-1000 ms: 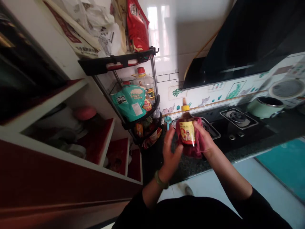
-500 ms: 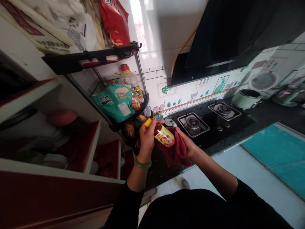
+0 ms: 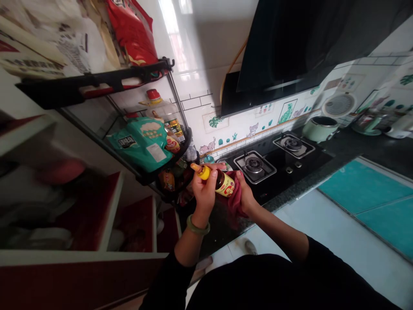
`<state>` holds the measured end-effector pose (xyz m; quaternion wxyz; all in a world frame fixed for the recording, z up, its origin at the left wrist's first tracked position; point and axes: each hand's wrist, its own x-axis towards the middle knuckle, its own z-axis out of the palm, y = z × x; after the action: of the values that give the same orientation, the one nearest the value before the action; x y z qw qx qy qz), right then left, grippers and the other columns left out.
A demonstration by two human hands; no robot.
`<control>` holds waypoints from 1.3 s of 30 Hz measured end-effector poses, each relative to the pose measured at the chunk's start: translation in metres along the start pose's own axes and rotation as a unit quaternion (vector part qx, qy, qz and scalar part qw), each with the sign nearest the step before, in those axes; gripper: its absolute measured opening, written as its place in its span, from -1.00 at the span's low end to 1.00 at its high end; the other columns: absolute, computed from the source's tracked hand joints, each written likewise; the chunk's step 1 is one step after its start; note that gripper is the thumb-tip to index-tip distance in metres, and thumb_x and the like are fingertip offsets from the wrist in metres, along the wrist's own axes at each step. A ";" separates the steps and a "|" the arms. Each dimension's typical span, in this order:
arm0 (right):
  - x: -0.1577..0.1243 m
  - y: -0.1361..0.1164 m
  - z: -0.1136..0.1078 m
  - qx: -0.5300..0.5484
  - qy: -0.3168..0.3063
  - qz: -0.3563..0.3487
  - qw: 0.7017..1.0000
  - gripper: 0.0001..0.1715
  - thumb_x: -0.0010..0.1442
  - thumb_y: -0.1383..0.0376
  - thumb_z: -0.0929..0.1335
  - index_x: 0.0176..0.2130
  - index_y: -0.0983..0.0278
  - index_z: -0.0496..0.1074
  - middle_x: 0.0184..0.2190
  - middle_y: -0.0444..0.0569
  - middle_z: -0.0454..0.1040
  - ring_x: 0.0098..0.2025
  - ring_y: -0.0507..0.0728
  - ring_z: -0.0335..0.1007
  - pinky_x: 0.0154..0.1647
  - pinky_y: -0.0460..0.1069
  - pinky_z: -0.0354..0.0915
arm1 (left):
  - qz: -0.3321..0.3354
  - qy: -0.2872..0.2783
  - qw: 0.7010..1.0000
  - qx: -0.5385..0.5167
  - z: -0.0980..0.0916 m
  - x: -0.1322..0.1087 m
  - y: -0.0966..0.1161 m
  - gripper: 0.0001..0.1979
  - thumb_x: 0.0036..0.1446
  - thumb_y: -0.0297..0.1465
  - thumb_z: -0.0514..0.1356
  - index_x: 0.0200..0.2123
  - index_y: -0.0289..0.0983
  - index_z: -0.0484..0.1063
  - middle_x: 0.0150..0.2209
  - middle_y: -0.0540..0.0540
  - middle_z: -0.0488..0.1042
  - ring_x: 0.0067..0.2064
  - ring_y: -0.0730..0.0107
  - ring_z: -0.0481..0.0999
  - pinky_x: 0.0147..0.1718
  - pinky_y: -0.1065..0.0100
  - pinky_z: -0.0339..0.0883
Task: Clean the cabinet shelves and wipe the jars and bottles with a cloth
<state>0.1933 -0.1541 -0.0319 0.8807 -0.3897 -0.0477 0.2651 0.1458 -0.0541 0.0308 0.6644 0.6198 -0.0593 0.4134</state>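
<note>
My left hand (image 3: 205,189), with a green bangle at the wrist, is wrapped round the neck of a sauce bottle (image 3: 225,184). The bottle has a yellow cap, dark contents and a yellow label, and it lies tilted with its cap to the left. My right hand (image 3: 245,193) holds a dark red cloth (image 3: 237,200) against the bottle's lower end. The cloth covers the base and hangs down below it. Both hands are above the dark countertop (image 3: 222,228), in front of the rack.
At left stands a black rack (image 3: 93,84) with a teal bag (image 3: 142,144), an oil jug (image 3: 164,110) and a red bag (image 3: 132,32). A gas stove (image 3: 254,165) is beyond my hands, under a black range hood (image 3: 284,47). A green pot (image 3: 320,129) stands farther right. Open cupboard shelves (image 3: 111,211) are lower left.
The bottle has turned in my hands, so its yellow cap shows more and its label less. My right hand and the cloth have shifted slightly left. The view has swung a little right.
</note>
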 end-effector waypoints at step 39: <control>0.004 -0.042 0.040 -0.260 0.051 -0.319 0.910 -0.63 0.36 -0.05 0.40 -0.15 0.19 0.48 -0.23 -0.10 0.52 -0.13 0.12 0.43 0.10 0.02 0.36 | -0.148 -0.142 0.970 0.129 -0.030 -0.039 -0.053 -0.26 -0.13 -0.24 0.56 0.18 -0.16 0.56 0.10 -0.26 0.65 0.08 -0.15 0.67 0.06 -0.04 0.60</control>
<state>0.2034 -0.1493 0.0252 0.7870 -0.5817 -0.1922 -0.0723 0.1405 -0.0404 -0.0406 0.6176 0.7543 -0.0070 0.2225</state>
